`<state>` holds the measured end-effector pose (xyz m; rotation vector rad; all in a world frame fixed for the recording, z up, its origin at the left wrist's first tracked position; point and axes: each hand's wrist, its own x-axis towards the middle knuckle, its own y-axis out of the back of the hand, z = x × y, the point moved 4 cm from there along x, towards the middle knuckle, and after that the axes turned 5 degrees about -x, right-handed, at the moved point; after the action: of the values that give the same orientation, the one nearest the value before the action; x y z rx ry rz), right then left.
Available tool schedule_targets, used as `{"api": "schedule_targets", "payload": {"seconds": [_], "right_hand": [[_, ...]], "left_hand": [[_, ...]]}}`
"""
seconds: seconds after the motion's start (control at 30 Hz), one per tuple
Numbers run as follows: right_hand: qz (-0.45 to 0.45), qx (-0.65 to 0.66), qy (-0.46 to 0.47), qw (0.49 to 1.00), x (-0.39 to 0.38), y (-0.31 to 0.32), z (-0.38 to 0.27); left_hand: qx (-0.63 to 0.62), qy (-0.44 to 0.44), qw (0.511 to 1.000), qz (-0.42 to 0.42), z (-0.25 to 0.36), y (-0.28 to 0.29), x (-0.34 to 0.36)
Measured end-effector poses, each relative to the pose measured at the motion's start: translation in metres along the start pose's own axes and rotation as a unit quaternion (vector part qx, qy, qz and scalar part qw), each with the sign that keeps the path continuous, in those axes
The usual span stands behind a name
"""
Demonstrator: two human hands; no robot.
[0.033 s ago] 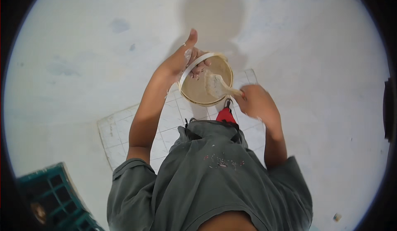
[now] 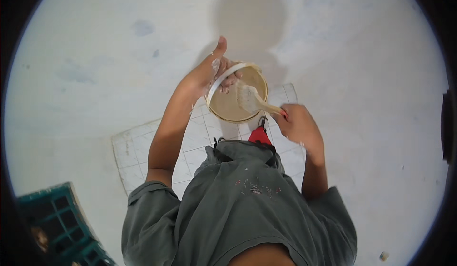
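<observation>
At the far left, we see a green gridded frame [image 2: 74, 201] with dark openings; we cannot tell whether it is a crate or a grille. Further right, our left hand [image 2: 220, 70] is at the bucket [image 2: 238, 121]: its fingers curl under the white handle [image 2: 220, 79] and over the rim into the mouth, while the thumb stands free, pointing away from us. Pale smears mark that hand. The bucket looks held up above the tiled floor [image 2: 195, 133].

To work the brush [image 2: 248, 99] well, we would keep its bristles over the mouth so any drips fall inside, hold the bucket level, and give the left fingers room on their side. A gentle wipe on the near rim should shed any excess.

The bucket is round, with a yellowish rim and a beige inside; we cannot tell whether that beige is a liquid surface or a coated bottom. Pale matter clings to the bristles. Rightmost, our right hand [image 2: 301, 128] is closed around the brush handle, which crosses the bucket's right side.
</observation>
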<state>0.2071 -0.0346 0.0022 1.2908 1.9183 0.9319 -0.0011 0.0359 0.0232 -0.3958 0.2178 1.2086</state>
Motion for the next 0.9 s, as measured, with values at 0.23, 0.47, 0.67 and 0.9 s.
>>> {"api": "schedule_targets", "payload": {"seconds": [0.23,0.47,0.67,0.9], "right_hand": [[-0.083,0.546,-0.085,0.829,-0.019,-0.037,0.026],[-0.191,0.705,-0.089,0.677,-0.004,-0.074,0.052],[-0.185,0.695,-0.101,0.688,0.046,-0.084,0.081],[-0.024,0.528,-0.251,0.811,0.108,-0.079,0.112]], "left_hand": [[-0.078,-0.007,0.996,0.046,-0.014,0.018,-0.013],[-0.109,0.011,0.977,0.182,-0.037,0.059,-0.021],[-0.106,0.022,0.96,0.26,-0.059,0.07,-0.03],[-0.139,0.053,0.93,0.337,-0.089,0.089,-0.033]]}}
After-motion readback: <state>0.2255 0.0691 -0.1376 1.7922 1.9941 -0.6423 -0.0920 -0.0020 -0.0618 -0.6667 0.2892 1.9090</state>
